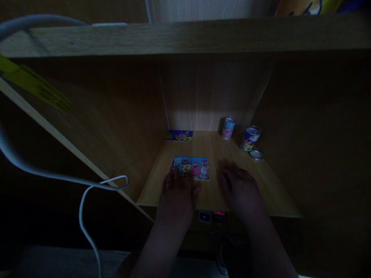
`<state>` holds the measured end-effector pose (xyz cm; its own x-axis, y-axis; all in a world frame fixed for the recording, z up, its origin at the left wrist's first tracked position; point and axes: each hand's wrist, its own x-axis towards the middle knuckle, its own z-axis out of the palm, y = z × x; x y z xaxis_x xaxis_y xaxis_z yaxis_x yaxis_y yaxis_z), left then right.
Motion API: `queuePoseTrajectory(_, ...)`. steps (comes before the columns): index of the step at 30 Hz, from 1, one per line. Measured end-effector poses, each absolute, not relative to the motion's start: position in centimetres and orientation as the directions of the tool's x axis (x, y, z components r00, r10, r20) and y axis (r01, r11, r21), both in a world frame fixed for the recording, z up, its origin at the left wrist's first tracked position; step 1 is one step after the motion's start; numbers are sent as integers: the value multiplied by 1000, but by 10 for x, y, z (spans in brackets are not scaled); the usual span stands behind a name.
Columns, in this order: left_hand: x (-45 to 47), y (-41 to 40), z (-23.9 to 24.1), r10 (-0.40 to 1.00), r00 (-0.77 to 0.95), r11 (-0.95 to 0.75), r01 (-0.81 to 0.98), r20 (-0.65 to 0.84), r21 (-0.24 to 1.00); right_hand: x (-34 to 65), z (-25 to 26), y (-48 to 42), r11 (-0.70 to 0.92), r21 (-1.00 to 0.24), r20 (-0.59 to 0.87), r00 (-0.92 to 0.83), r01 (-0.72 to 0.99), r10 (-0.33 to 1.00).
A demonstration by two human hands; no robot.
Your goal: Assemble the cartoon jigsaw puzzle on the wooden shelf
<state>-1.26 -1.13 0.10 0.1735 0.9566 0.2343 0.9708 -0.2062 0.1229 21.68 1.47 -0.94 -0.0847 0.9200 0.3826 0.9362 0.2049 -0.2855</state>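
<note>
On the wooden shelf board lies a colourful cartoon picture card point(199, 170), wider than deep, maybe a finished puzzle picture. My left hand point(178, 197) rests palm down with its fingers spread, the fingertips over the card's near left edge. To the right of the card, my right hand point(240, 189) is palm down on the board, its fingers loosely bent and apart from the card. Nothing shows in it, though its fingertips are partly in shadow. A second cartoon card point(179, 136) with a dark blue ground lies flat at the back left.
Two cartoon-printed cans stand at the back right, a slimmer can point(228, 128) and a wider can point(251, 138). Beside the latter lies a round metal lid point(256, 155). An upper shelf edge point(185, 36) crosses overhead. A white cable point(84, 200) hangs at left. The light is dim.
</note>
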Motion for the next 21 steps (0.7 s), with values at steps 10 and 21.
queuePoseTrajectory(10, -6, -12, 10, 976, 152, -176, 973, 156, 150, 221, -10, 16, 365, -270, 355, -260, 891, 898)
queuePoseTrajectory(21, -2, -15, 14, 978, 132, -170, 952, 162, 253, 180, -10, 37, 540, -246, 188, -507, 805, 841)
